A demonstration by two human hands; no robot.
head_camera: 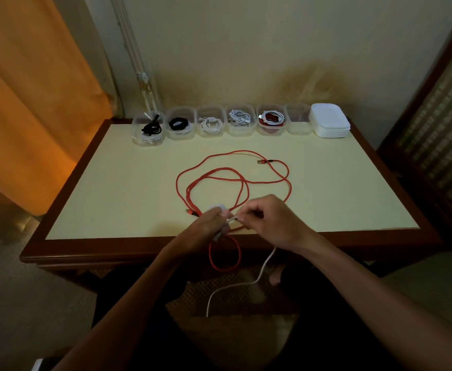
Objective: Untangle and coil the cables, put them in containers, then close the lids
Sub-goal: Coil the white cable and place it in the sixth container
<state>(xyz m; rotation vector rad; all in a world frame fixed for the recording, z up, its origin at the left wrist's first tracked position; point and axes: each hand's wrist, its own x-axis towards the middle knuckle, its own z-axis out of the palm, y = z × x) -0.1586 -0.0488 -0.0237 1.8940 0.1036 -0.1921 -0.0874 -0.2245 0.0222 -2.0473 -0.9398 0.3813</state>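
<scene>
A long red cable (235, 180) lies in loose loops on the table (112, 183), and one loop hangs over the front edge. A white cable (263, 266) trails from my hands down toward my lap. My left hand (206, 226) grips a small coil of the white cable at the table's front edge. Just to its right, my right hand (270, 223) pinches the same white cable. Several clear containers line the back edge; most hold coiled cables, such as the one with red and white cables (271, 119), and the rightmost one (298, 119) looks empty.
A stack of white lids (329, 120) stands at the back right beside the containers. An orange curtain (32, 103) hangs to the left. A woven panel in a dark frame (439, 129) stands to the right of the table.
</scene>
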